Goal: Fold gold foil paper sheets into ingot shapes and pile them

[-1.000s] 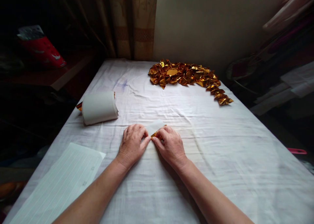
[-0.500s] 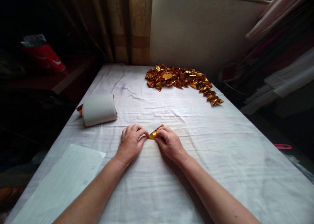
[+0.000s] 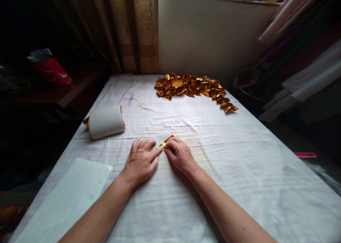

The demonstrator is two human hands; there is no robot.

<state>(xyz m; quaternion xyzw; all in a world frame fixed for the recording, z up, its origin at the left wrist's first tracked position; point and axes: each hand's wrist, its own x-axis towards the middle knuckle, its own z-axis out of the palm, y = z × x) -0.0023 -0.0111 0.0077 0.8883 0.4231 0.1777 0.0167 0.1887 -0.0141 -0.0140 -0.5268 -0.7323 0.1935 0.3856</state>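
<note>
A small piece of gold foil paper [image 3: 164,142], white on its back, lies partly folded on the white cloth at the middle. My right hand [image 3: 179,152] pinches its right corner between thumb and fingers. From the left, my left hand [image 3: 142,159] lies over it with the index finger stretched along the fold and pressing; the other fingers are spread. The hands hide part of the paper's lower edge. Left of them rests a curled stack of white-backed foil sheets [image 3: 106,121], gold showing at its ends.
A garland of folded gold foil [image 3: 186,85] lies at the far side of the white-clothed table [image 3: 239,186]. A striped paper sheet [image 3: 66,196] is at the near left. A red container [image 3: 50,69] stands on a dark side table. Clothes [image 3: 306,83] hang at right.
My left hand has gone from pinching the foil paper's left corner to pressing along the fold with a stretched index finger. My right hand keeps its pinch. The view has shifted slightly.
</note>
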